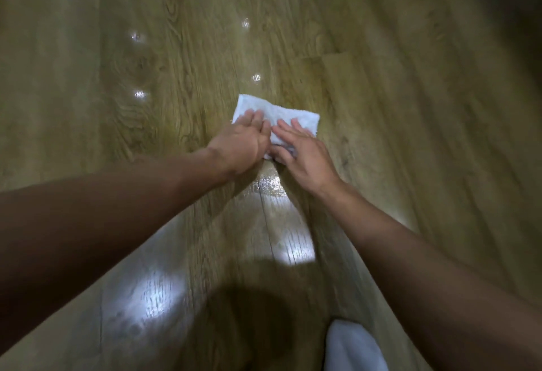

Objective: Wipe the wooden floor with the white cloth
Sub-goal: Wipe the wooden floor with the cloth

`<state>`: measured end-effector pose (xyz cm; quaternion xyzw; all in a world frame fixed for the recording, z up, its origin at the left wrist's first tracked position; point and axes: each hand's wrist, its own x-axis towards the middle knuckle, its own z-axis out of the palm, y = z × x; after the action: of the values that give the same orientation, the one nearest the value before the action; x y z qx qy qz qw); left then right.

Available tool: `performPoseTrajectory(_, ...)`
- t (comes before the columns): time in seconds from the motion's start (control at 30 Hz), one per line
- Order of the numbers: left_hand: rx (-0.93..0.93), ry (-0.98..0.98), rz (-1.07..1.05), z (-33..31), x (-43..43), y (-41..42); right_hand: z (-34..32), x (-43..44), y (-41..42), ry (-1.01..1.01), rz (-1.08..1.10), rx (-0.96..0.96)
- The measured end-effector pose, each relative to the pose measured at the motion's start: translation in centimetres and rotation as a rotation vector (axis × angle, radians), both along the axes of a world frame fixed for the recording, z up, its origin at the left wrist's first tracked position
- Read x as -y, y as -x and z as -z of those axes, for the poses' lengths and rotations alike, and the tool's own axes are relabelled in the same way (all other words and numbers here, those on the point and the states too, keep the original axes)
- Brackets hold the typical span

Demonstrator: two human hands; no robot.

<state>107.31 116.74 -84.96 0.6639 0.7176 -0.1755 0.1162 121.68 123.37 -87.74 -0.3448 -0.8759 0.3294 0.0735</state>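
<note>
1. Presses with the left hand (243, 139), fingers straight and flat, on the left part of the white cloth (281, 112).
2. Presses with the right hand (305, 155) in the same way on the right part, fingers straight and a little spread, gripping nothing.
3. Holds the folded cloth flat against the wooden floor (381, 100).
4. Shows a wet streak (272, 187) just below the hands.
5. Shows white fabric (349, 347) at the bottom edge.

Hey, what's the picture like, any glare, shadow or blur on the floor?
Head view: bright glare patches low on the floor, small light spots higher up; a dark shadow at bottom centre; the wide lens bends its lines; cloth, left hand and right hand slightly soft.
</note>
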Motion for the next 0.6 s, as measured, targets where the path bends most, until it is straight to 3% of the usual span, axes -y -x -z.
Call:
performPoseTrajectory(0.17, 0.105, -0.043, 0.114, 1.0, 0.8, -4.8, -0.2, -1.0, -7.2, -0.029, 0.040, -0.028)
performPoseTrajectory(0.3, 0.122, -0.018, 0.032, 0.5, -2.3, -4.2, -0.1, -2.9, -4.7, -0.088, 0.120, 0.017)
performPoseTrajectory(0.43, 0.122, -0.018, -0.011, 0.7, -3.3, -3.9, 0.4, -2.6, -4.3, -0.098, 0.054, 0.052)
performPoseTrajectory(0.6, 0.184, -0.023, 0.113, 1.4, -1.6, -8.7, 1.2, -2.4, -11.5, -0.346, -0.061, 0.132)
